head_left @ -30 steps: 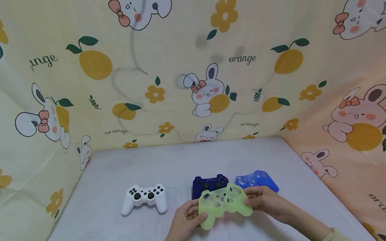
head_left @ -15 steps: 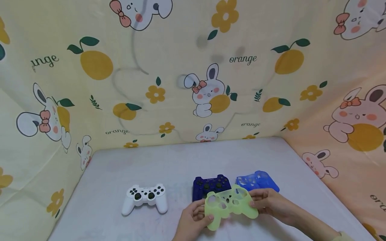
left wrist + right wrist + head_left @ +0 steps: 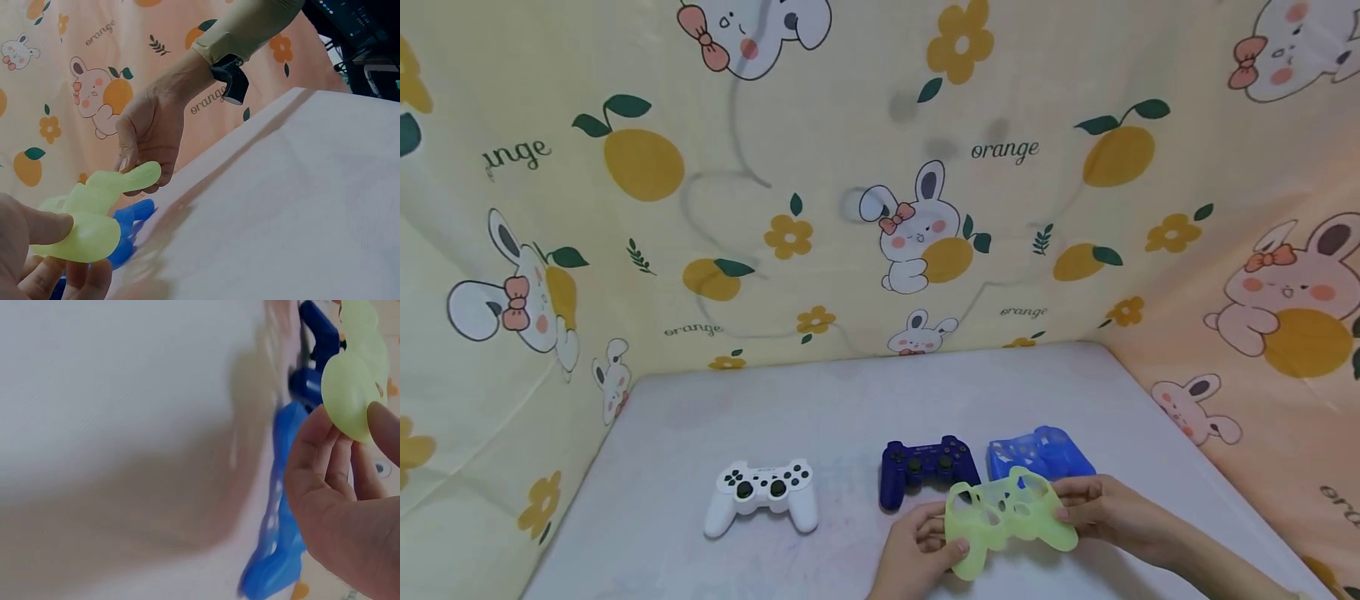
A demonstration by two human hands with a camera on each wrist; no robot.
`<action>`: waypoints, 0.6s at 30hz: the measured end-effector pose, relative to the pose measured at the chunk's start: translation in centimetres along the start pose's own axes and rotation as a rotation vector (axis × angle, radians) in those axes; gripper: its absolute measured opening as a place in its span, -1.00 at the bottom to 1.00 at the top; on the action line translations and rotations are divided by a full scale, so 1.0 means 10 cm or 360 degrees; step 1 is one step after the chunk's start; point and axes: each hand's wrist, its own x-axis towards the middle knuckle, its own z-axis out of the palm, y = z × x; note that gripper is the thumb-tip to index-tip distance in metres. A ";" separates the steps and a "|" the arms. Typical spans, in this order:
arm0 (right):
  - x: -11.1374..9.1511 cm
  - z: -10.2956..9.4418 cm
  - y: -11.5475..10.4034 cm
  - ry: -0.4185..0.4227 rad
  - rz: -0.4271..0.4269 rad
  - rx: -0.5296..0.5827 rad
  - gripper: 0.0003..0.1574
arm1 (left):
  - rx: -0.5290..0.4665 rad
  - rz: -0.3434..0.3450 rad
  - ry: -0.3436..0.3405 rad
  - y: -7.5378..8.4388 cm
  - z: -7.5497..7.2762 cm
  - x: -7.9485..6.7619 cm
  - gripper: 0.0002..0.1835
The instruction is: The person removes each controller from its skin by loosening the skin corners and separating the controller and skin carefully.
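Note:
Between both hands, a pale yellow-green silicone controller cover [image 3: 1007, 521] is held up above the table, its button holes showing. The left hand [image 3: 917, 550] pinches its left grip with the thumb on the near side; the left wrist view shows this thumb on the cover [image 3: 90, 237]. On the other side, the right hand [image 3: 1108, 512] pinches the right grip between thumb and fingers. Just behind the cover lies a dark blue game controller [image 3: 917, 471]. A translucent blue silicone cover [image 3: 1037, 454] lies beside that controller, partly hidden by the yellow-green one and the right hand.
A white game controller [image 3: 763, 492] lies at the left of the pale table [image 3: 760, 417]. Patterned cloth walls [image 3: 820, 167] with rabbits and oranges close in the back and both sides. Dark equipment [image 3: 359, 31] shows at the corner of the left wrist view.
Both hands have carried the yellow-green cover to the right and slightly toward the near edge. More of the dark blue controller shows now. The controllers and blue cover stay put.

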 end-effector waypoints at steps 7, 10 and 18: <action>-0.11 -0.19 0.08 -0.0121 0.0011 0.0025 -0.68 | 0.0009 -0.0055 -0.0046 -0.06 0.17 0.05 -0.50; -0.13 -0.26 0.12 -0.0157 0.0015 0.0049 -0.68 | -0.0003 -0.0111 -0.0043 -0.09 0.26 0.08 -0.52; -0.19 -0.47 0.22 -0.0257 0.0054 0.0123 -0.66 | -0.0017 -0.0201 -0.0045 -0.08 0.50 0.12 -0.51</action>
